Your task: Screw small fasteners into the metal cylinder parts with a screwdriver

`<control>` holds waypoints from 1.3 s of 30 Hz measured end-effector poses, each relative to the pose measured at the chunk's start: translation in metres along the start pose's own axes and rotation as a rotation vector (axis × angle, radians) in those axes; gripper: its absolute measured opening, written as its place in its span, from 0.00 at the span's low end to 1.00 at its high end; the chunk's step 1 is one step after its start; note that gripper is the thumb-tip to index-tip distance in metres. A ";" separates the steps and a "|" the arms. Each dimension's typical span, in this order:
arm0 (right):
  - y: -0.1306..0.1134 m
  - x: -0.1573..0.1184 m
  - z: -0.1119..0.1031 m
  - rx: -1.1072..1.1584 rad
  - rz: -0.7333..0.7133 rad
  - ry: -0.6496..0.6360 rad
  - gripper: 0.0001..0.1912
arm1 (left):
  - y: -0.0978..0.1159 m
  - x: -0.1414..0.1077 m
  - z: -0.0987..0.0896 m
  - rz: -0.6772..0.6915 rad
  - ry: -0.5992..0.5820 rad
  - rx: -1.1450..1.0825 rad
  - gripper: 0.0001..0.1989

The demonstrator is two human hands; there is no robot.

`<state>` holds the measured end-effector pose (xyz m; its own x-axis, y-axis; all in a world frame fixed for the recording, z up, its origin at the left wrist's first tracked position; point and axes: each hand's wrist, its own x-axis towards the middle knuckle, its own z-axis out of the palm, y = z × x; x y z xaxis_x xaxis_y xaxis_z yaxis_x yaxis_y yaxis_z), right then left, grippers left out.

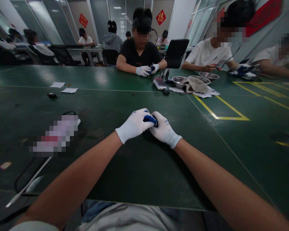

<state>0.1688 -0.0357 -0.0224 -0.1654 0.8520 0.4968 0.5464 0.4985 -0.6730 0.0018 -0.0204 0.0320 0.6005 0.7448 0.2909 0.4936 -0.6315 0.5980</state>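
Both hands wear white gloves with blue-coated fingers and meet over the middle of the green table (125,173). My left hand (136,123) is closed, its fingers bent around a small black object (156,122). From the other side my right hand (164,129) is closed on the same object. Only a dark edge of it shows between the gloves, so its kind cannot be made out. The fingertips of my right hand are mostly hidden.
At left lies a blurred-out pale object (57,133) with a black cable around it. White paper pieces (69,90) and a small black item (52,95) lie farther back. Across the table, metal bowls (179,81) and a grey-brown cloth (197,86) stand near a gloved co-worker (141,51).
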 end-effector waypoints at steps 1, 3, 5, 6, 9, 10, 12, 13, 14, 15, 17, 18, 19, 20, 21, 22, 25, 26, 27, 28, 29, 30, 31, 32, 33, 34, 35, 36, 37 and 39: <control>0.000 0.000 0.000 0.000 -0.005 -0.006 0.09 | 0.000 0.000 0.000 0.004 -0.001 0.025 0.06; 0.000 0.000 0.000 0.003 -0.012 -0.014 0.10 | 0.001 -0.001 0.000 0.016 0.004 0.077 0.06; 0.001 0.000 0.000 0.007 -0.012 -0.009 0.10 | 0.003 -0.001 0.002 0.033 0.018 0.122 0.08; 0.001 0.000 0.000 0.009 -0.008 -0.006 0.10 | 0.005 -0.002 0.003 0.038 0.027 0.134 0.09; 0.001 0.000 -0.001 0.014 0.007 -0.009 0.10 | 0.007 -0.002 0.004 0.022 0.032 0.088 0.09; 0.001 0.000 -0.001 0.013 0.011 -0.013 0.11 | 0.007 -0.002 0.004 0.009 0.024 0.051 0.08; 0.001 0.000 -0.001 0.008 0.016 -0.023 0.11 | 0.006 -0.002 0.004 -0.015 0.014 -0.005 0.05; 0.001 0.000 -0.001 0.008 0.017 -0.027 0.12 | 0.006 -0.002 0.004 -0.025 0.018 -0.008 0.05; 0.001 0.000 -0.001 0.009 0.018 -0.028 0.12 | 0.006 -0.002 0.005 -0.032 0.026 0.003 0.05; 0.002 0.000 -0.002 0.012 0.018 -0.027 0.11 | 0.006 -0.002 0.006 -0.036 0.035 0.022 0.06; 0.003 0.001 -0.002 0.017 0.018 -0.020 0.11 | 0.006 -0.002 0.010 -0.057 0.074 0.055 0.06; 0.004 0.001 -0.002 0.016 0.018 -0.015 0.11 | 0.006 -0.001 0.013 -0.080 0.107 0.065 0.04; 0.005 0.001 -0.002 0.014 0.021 -0.008 0.10 | 0.005 -0.001 0.015 -0.109 0.149 0.071 0.03; 0.006 0.001 -0.001 0.014 0.027 0.005 0.10 | 0.003 -0.001 0.018 -0.136 0.197 0.071 0.05; 0.008 0.002 0.000 0.020 0.034 0.023 0.10 | 0.001 -0.001 0.020 -0.154 0.245 0.059 0.08; 0.009 0.002 0.001 0.032 0.041 0.048 0.10 | -0.001 -0.001 0.023 -0.155 0.282 0.031 0.10; 0.013 0.001 0.005 0.090 0.052 0.141 0.17 | -0.007 -0.002 0.029 -0.077 0.298 -0.117 0.19; 0.014 0.001 0.006 0.107 0.053 0.172 0.20 | -0.008 -0.002 0.031 -0.050 0.290 -0.159 0.22; 0.015 0.001 0.008 0.122 0.054 0.200 0.23 | -0.009 -0.002 0.033 -0.032 0.283 -0.189 0.25; 0.015 0.001 0.008 0.133 0.053 0.225 0.25 | -0.010 -0.002 0.034 -0.019 0.283 -0.205 0.26; 0.015 0.000 0.009 0.141 0.052 0.244 0.26 | -0.011 -0.002 0.036 -0.007 0.290 -0.210 0.26; 0.016 0.000 0.009 0.146 0.051 0.256 0.26 | -0.013 -0.001 0.036 0.004 0.303 -0.204 0.26; 0.016 0.000 0.009 0.144 0.052 0.267 0.25 | -0.016 0.000 0.036 0.012 0.317 -0.187 0.25; 0.016 0.001 0.008 0.137 0.060 0.283 0.24 | -0.020 0.003 0.035 0.008 0.335 -0.152 0.24; 0.016 0.001 0.007 0.125 0.075 0.307 0.21 | -0.027 0.006 0.032 -0.013 0.355 -0.101 0.23; 0.016 0.001 0.006 0.115 0.099 0.338 0.18 | -0.035 0.011 0.028 -0.065 0.374 -0.026 0.22; 0.017 0.002 0.005 0.117 0.133 0.373 0.15 | -0.045 0.017 0.023 -0.149 0.397 0.078 0.22; 0.017 0.002 0.004 0.130 0.177 0.410 0.13 | -0.056 0.023 0.016 -0.252 0.398 0.193 0.24; 0.017 0.003 0.003 0.151 0.222 0.447 0.12 | -0.068 0.030 0.009 -0.364 0.382 0.294 0.27; 0.018 0.004 0.002 0.193 0.290 0.510 0.11 | -0.093 0.047 -0.006 -0.531 0.328 0.408 0.34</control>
<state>0.1759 -0.0228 -0.0336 0.4069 0.7971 0.4463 0.3444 0.3186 -0.8831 -0.0198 0.0742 -0.0055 0.0292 0.9577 0.2863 0.8978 -0.1510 0.4137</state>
